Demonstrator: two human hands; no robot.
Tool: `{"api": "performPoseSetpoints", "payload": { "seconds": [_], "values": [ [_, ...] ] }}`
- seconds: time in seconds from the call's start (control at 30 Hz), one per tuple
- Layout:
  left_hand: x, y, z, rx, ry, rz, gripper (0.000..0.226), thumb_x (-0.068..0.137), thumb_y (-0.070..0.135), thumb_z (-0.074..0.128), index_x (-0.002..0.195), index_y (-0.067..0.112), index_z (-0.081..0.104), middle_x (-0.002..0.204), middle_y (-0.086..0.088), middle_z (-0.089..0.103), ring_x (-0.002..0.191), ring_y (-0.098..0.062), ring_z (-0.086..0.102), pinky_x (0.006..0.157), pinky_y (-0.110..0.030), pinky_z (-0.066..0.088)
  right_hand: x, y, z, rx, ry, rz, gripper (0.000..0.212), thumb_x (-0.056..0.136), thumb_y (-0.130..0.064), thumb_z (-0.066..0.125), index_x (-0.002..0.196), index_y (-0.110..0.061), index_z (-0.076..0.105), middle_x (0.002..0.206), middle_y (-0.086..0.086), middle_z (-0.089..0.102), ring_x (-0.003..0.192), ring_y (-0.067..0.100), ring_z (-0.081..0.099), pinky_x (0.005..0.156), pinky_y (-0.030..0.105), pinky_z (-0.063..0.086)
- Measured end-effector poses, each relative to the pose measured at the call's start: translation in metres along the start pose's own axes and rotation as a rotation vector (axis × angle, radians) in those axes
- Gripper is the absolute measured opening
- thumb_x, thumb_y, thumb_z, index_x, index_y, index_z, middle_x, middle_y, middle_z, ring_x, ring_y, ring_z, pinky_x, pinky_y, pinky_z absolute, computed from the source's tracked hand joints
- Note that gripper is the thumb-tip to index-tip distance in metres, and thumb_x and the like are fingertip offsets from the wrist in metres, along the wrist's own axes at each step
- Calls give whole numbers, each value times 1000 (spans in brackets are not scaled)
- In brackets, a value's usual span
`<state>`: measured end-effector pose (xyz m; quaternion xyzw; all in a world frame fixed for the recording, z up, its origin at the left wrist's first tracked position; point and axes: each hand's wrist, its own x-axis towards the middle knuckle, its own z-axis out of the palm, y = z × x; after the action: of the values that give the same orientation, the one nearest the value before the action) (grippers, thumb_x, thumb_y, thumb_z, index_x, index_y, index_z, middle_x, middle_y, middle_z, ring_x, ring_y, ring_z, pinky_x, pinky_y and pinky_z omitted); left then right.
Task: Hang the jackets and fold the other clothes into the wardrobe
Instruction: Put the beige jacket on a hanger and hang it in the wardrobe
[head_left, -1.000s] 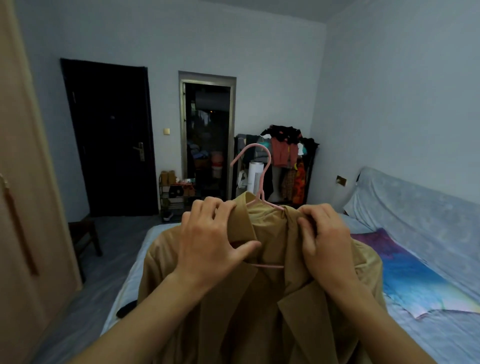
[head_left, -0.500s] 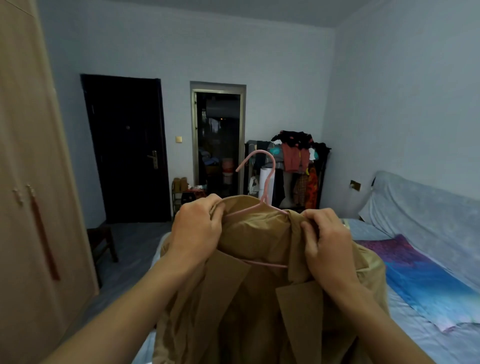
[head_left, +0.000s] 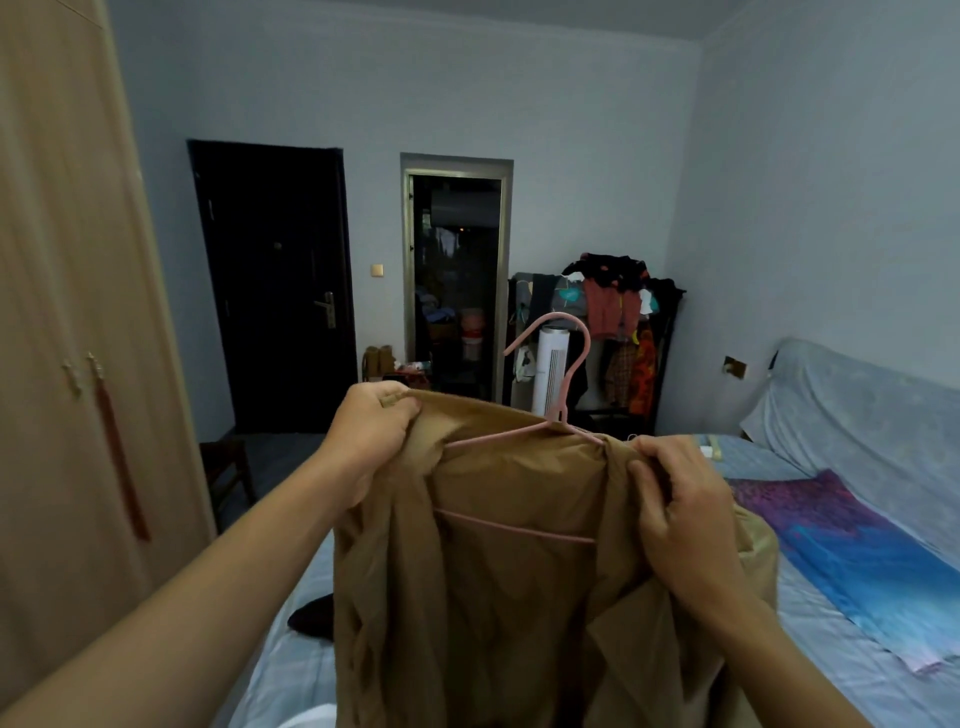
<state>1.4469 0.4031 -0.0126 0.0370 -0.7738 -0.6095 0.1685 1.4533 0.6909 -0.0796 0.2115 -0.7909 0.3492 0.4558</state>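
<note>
Holding the tan jacket on its pink hanger above the bed, we grip its collar edge at nine o'clock with our left hand, fingers curled tight, and our right hand clamps the shoulder at three o'clock; the wardrobe stands far out at nine.
</note>
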Motion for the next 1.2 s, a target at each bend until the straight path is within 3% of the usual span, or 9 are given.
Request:
{"api": "performPoseSetpoints", "payload": {
  "seconds": [0.13,0.3,0.4,0.53,0.63,0.73,0.93,1.03,1.2],
  "values": [
    [0,3,-4,297,6,152,32,100,30,53,78,19,73,76,-2,71,80,-23,68,79,-41,56,-3,0,-3,12,-29,3,16,92,-13,53,103,-12,64,94,0,59,86,10,54,82,8,40],
    [1,-1,-11,139,-60,-30,28,99,19,58,78,10,74,80,-14,73,75,-26,68,74,-40,57,-2,1,-6,50,-17,-10,13,91,-10,55,100,-14,64,92,0,60,87,8,57,81,7,40],
    [0,-7,-14,239,-55,-31,14,92,7,65,84,14,75,90,-8,72,86,-21,69,79,-37,59,-1,1,-6,69,-30,-16,16,92,-1,60,100,-14,64,93,-1,61,89,3,56,80,10,42],
    [-7,-16,-15,495,-59,219,27,85,3,71,90,29,63,87,8,69,86,-8,66,72,-25,55,0,1,-4,53,-35,-15,19,89,5,63,97,-11,65,91,-1,61,88,1,56,79,9,41],
    [-14,-21,-16,773,-9,506,26,83,12,74,93,33,63,99,15,59,97,-9,51,82,-27,45,1,1,-2,59,-33,-12,18,89,4,63,96,-13,65,91,-1,61,88,1,56,78,8,40],
    [-23,-23,-21,657,-92,718,22,90,5,65,90,25,72,92,15,63,90,-3,54,78,-26,46,5,4,-1,59,-16,1,20,89,5,63,95,-14,65,90,-1,62,87,1,56,78,7,39],
    [-32,-27,-38,573,-280,675,24,95,18,63,115,27,70,101,21,67,98,0,62,83,-18,50,11,9,-4,62,-10,43,22,91,0,62,97,-21,64,91,-6,62,88,0,57,78,7,40],
    [-28,-31,-42,604,-276,711,30,91,13,68,119,24,70,104,17,68,99,1,62,87,-25,53,13,8,-4,67,-6,55,23,91,-1,62,97,-24,63,92,-5,62,88,0,58,77,6,39],
    [-27,-32,-30,567,-184,815,21,92,7,66,109,16,75,92,8,70,87,-5,65,79,-34,55,14,6,-4,66,-23,44,24,92,-2,62,97,-25,62,91,-7,61,89,-1,57,77,4,39]
  ]
}}
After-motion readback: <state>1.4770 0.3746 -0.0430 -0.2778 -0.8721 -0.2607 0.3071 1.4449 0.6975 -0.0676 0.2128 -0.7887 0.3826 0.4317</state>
